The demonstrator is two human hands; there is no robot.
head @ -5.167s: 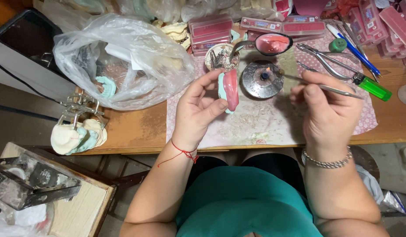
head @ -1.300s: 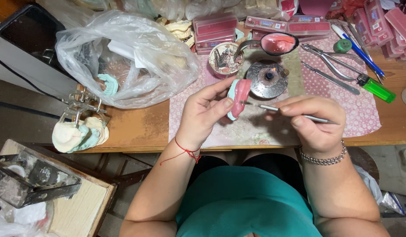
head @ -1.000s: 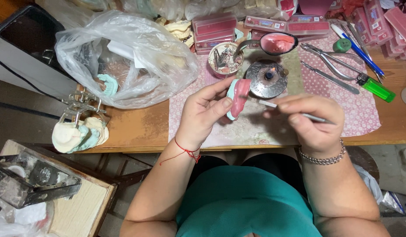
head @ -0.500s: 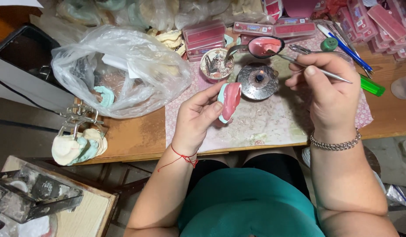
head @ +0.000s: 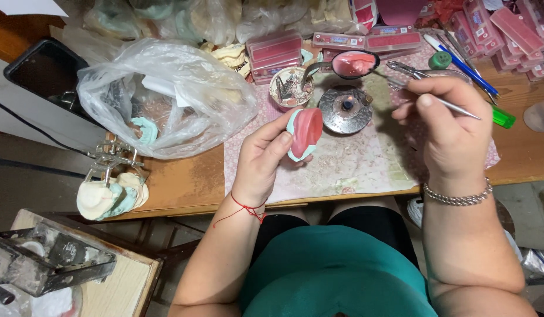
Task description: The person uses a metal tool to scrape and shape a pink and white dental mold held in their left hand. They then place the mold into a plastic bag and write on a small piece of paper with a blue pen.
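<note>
Left hand (head: pixel 263 161) I keep pinched around the dental cast with pink wax (head: pixel 304 132), lifted above the patterned mat (head: pixel 354 167). Right hand (head: pixel 445 132) pinches a thin metal instrument (head: pixel 454 105), its tip reaching the ladle of melted pink wax (head: pixel 353 63) behind the small burner (head: pixel 345 108).

I see a clear plastic bag (head: pixel 148 94) on the table's left w/ pale casts inside. Flat pink boxes (head: pixel 275 51) stacked top centre, more pink packs (head: pixel 507 26) fanned out top right. Dark blank tablet screen (head: pixel 46 70) far left, beside the bag.
</note>
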